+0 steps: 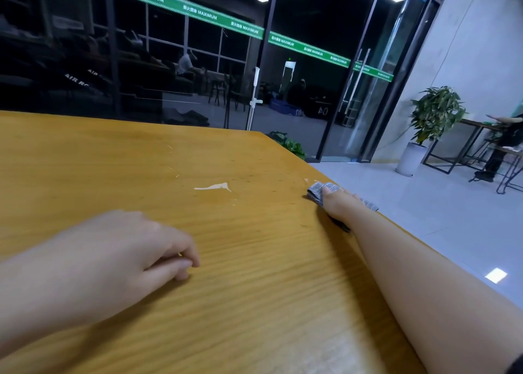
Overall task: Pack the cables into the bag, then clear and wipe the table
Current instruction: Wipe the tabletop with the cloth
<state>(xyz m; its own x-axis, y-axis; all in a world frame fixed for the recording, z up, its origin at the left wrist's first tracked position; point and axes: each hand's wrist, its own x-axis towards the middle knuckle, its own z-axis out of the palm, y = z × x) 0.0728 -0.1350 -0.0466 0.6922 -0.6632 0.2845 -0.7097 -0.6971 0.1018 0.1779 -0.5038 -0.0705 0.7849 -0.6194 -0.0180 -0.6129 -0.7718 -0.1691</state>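
One folded cloth (325, 191), grey with a fine printed pattern, lies at the right edge of your smooth, wood-grained yellow table (254, 288), near its far right corner. Your right hand (338, 204) presses flat on the cloth, fingers laid over it. Your left hand (135, 249) rests near the near left edge, fingers loosely curled, holding nothing. One pale chipped patch (215, 187) marks the tabletop's middle.

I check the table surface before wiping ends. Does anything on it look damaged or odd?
Yes. Near the middle of the table a pale chipped patch breaks the wood finish, with small light scratches beyond it.
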